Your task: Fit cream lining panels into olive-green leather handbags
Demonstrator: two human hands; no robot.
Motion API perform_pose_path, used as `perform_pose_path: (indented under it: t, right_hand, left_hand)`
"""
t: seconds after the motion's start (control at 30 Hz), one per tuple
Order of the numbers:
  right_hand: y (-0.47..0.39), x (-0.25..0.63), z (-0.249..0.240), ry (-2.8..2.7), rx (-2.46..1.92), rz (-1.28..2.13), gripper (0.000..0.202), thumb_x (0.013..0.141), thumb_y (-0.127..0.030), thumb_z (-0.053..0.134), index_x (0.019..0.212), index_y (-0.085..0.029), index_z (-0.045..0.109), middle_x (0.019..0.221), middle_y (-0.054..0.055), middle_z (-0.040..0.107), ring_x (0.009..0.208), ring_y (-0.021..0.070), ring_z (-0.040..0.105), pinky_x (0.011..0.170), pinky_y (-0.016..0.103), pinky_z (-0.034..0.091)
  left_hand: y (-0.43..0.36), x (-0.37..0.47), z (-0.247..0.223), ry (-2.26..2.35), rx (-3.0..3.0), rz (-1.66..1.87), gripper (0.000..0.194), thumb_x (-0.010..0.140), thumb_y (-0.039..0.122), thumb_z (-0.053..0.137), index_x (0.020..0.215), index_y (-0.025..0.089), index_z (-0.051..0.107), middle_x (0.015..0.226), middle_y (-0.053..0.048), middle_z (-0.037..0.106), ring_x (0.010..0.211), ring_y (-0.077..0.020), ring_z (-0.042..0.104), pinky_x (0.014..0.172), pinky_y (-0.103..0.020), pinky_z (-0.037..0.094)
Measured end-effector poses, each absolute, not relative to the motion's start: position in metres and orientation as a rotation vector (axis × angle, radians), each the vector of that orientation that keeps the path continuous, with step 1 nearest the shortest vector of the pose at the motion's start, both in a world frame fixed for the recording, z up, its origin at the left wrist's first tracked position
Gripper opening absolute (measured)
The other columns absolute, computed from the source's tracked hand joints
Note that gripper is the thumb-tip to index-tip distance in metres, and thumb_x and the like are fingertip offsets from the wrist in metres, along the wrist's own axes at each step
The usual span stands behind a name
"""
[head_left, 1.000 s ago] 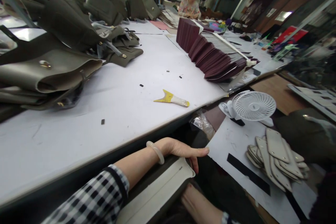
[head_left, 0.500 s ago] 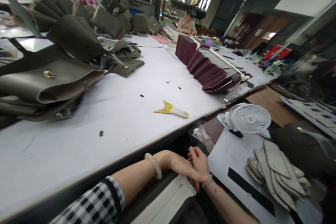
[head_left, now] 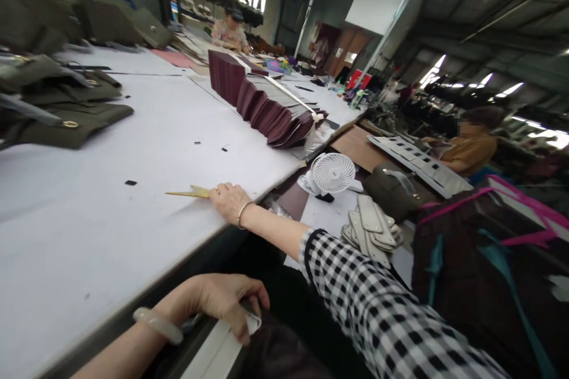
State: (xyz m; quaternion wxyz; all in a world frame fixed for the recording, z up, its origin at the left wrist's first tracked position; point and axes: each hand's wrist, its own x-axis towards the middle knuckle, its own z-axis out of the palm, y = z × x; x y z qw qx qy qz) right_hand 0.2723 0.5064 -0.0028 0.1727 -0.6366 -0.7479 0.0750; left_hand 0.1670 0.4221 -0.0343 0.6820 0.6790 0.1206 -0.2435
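Note:
My right hand (head_left: 230, 201) reaches over the edge of the white-topped table (head_left: 146, 237). Its fingers are closed around the handle of a yellow tool with a forked tip (head_left: 193, 192); the handle is hidden by the hand. At my lap, my left hand (head_left: 226, 299) bends its fingers over the end of a pale, dark-sided bag piece (head_left: 217, 349) and grips it. Small black bits (head_left: 130, 182) lie on the table beyond the tool.
Olive bags (head_left: 80, 112) lie at the left. A stack of maroon pieces (head_left: 262, 100) stands farther back. To the right are a white fan (head_left: 332, 173), cream straps (head_left: 371, 225) and a dark bag with pink trim (head_left: 480, 249). Two people sit farther off.
My right hand has left my left hand's side, reached forward to the table and closed on the yellow tool. My left hand has stayed at the bag piece. The view has swung right.

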Motion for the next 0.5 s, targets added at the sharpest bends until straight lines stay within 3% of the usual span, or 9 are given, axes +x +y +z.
perform_pose_path:
  t: [0.07, 0.13, 0.2, 0.27, 0.37, 0.5]
  right_hand:
    - [0.482, 0.293, 0.012, -2.084, -1.852, 0.384, 0.023, 0.098, -0.015, 0.046, 0.101, -0.006, 0.066, 0.105, 0.005, 0.069, 0.099, 0.0148, 0.066, 0.090, 0.034, 0.051]
    - [0.448, 0.321, 0.030, -2.010, -1.881, 0.636, 0.017, 0.090, -0.017, 0.061, 0.105, -0.011, 0.065, 0.097, 0.004, 0.071, 0.083, 0.0141, 0.069, 0.076, 0.030, 0.057]
    - [0.411, 0.353, 0.045, -1.909, -1.887, 0.973, 0.030, 0.095, -0.022, 0.043, 0.113, -0.005, 0.061, 0.079, -0.003, 0.067, 0.062, 0.0077, 0.067, 0.063, 0.017, 0.049]
    - [0.373, 0.381, 0.052, -1.816, -1.860, 1.325, 0.034, 0.092, -0.033, 0.045, 0.110, -0.008, 0.059, 0.067, -0.003, 0.065, 0.044, 0.0079, 0.059, 0.044, 0.015, 0.045]
    - [0.320, 0.402, 0.043, -1.681, -1.837, 1.679, 0.035, 0.089, -0.045, 0.049, 0.093, -0.012, 0.059, 0.059, -0.001, 0.061, 0.037, 0.0101, 0.054, 0.035, 0.018, 0.043]
    - [0.272, 0.385, 0.014, -1.430, -1.824, 1.984, 0.026, 0.087, -0.041, 0.054, 0.091, -0.016, 0.058, 0.061, -0.001, 0.062, 0.039, 0.0092, 0.055, 0.034, 0.015, 0.041]
  left_hand:
    - [0.421, 0.167, -0.034, 0.279, 1.537, -0.536, 0.070, 0.048, 0.026, 0.084, 0.114, 0.020, 0.061, 0.106, -0.003, 0.071, 0.097, -0.0255, 0.066, 0.078, -0.030, 0.052]
    - [0.421, 0.166, -0.031, 0.266, 1.543, -0.523, 0.068, 0.051, 0.027, 0.082, 0.115, 0.020, 0.060, 0.107, -0.003, 0.071, 0.098, -0.0249, 0.066, 0.080, -0.030, 0.051]
    - [0.421, 0.166, -0.030, 0.240, 1.547, -0.530, 0.069, 0.052, 0.026, 0.082, 0.117, 0.019, 0.059, 0.108, -0.004, 0.071, 0.097, -0.0244, 0.066, 0.080, -0.031, 0.051]
    - [0.422, 0.166, -0.030, 0.215, 1.537, -0.545, 0.072, 0.052, 0.026, 0.081, 0.120, 0.018, 0.057, 0.109, -0.005, 0.070, 0.097, -0.0244, 0.065, 0.081, -0.032, 0.051]
    - [0.423, 0.167, -0.033, 0.215, 1.498, -0.548, 0.080, 0.052, 0.025, 0.081, 0.127, 0.016, 0.052, 0.110, -0.006, 0.069, 0.100, -0.0252, 0.065, 0.087, -0.034, 0.051]
    - [0.422, 0.167, -0.034, 0.222, 1.473, -0.546, 0.085, 0.055, 0.025, 0.075, 0.134, 0.011, 0.046, 0.110, -0.008, 0.070, 0.102, -0.0267, 0.066, 0.089, -0.036, 0.052]
